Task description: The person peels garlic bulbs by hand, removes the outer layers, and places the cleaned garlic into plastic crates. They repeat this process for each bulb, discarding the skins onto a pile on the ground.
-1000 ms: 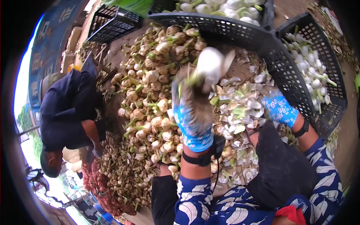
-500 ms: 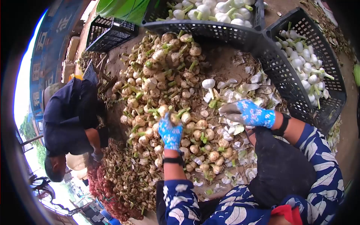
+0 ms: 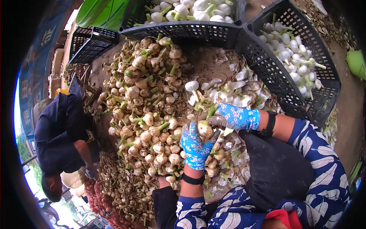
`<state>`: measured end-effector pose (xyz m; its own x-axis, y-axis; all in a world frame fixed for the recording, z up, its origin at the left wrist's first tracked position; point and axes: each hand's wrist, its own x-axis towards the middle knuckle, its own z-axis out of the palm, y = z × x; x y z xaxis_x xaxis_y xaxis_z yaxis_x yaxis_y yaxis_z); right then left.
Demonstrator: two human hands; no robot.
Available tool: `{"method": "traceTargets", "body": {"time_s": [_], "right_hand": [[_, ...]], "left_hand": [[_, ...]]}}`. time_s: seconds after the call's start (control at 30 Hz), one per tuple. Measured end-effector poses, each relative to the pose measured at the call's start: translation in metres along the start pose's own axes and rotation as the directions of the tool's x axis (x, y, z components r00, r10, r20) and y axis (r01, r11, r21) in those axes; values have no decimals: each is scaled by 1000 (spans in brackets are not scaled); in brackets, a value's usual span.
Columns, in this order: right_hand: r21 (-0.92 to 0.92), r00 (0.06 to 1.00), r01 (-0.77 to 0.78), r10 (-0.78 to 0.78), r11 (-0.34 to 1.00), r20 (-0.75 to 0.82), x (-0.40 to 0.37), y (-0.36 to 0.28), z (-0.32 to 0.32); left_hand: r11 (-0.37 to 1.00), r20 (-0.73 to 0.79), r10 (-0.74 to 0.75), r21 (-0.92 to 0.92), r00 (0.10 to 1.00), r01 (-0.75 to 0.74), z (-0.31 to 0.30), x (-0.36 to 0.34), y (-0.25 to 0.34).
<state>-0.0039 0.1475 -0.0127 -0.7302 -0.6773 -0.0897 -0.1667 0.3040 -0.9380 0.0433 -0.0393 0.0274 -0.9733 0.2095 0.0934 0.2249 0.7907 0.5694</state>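
My left hand (image 3: 195, 147), in a blue flowered glove, has its fingers wrapped round an unpeeled garlic bulb (image 3: 205, 129) with a green stem. Against that bulb's right side and stem are the soiled fingertips of my right hand (image 3: 237, 116), gloved the same way and closed. A heap of dirty garlic bulbs (image 3: 150, 129) spreads to the left of both hands. Just above them, a clean white peeled bulb (image 3: 191, 86) lies by loose skins. Papery peelings (image 3: 238, 101) litter the ground above and below my right hand.
Black crates hold white bulbs, one crate (image 3: 183, 29) at the top and another (image 3: 263, 65) at right. A smaller black crate (image 3: 93, 42) and a green tub (image 3: 110, 15) stand top left. Another person (image 3: 63, 133) bends at left, near a red net sack (image 3: 103, 198). A green bucket (image 3: 356, 63) is far right.
My left hand has moved right from the heap with a garlic bulb, and my right hand has met it there. The whole view has shifted, bringing the green bucket further in.
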Motion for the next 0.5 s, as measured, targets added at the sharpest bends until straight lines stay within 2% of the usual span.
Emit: {"method": "traceTargets", "body": {"time_s": [0.03, 0.1, 0.13, 0.17, 0.23, 0.27, 0.3, 0.33, 0.37, 0.4, 0.43, 0.47, 0.5], "right_hand": [[2, 1000, -1, 1, 1000, -1, 0, -1, -3], [192, 998, 69, -66, 979, -19, -1, -8, -11], [-166, 962, 265, -273, 950, -23, -1, 19, 2], [-168, 963, 260, -267, 951, -24, -4, 14, -1], [-467, 954, 286, -295, 837, 55, -10, 3, -7], [-435, 950, 281, -311, 855, 2, -10, 1, -7], [-434, 950, 282, -312, 856, 2, -11, -10, -13], [102, 998, 49, -52, 994, 22, -16, -25, -20], [584, 971, -237, 164, 777, 176, -19, -34, -22], [603, 993, -112, 106, 790, 46, -18, -28, -16], [805, 905, -404, 319, 435, 282, -26, -29, -25], [532, 977, -204, 203, 822, 62, -28, -16, -24], [107, 997, 21, -13, 994, -79, -30, 2, -16]], "left_hand": [[1000, 2, 0, 0, 1000, 0, -3, 4, 1], [997, -8, 46, 55, 999, -45, -8, 10, 4], [995, 3, 68, 80, 998, -68, -11, 14, 5], [995, 5, 69, 74, 998, -69, -9, 16, 4], [970, -26, 48, -236, 999, -53, -6, 18, 0], [867, 130, -163, -453, 978, 205, -3, 17, -1], [141, 532, -216, -813, 819, 565, -10, 16, -4], [-234, 685, -109, -722, 720, 651, -5, 12, -10], [-558, 776, 56, -497, 628, 664, -4, 15, -9], [-407, 758, -335, -653, 560, 639, -1, 13, 0], [-342, 690, -454, -719, 563, 606, -2, 17, 4], [178, 336, -601, -828, 725, 531, -1, 16, 0], [660, -52, -523, -656, 851, 366, -9, 24, 9]]}}
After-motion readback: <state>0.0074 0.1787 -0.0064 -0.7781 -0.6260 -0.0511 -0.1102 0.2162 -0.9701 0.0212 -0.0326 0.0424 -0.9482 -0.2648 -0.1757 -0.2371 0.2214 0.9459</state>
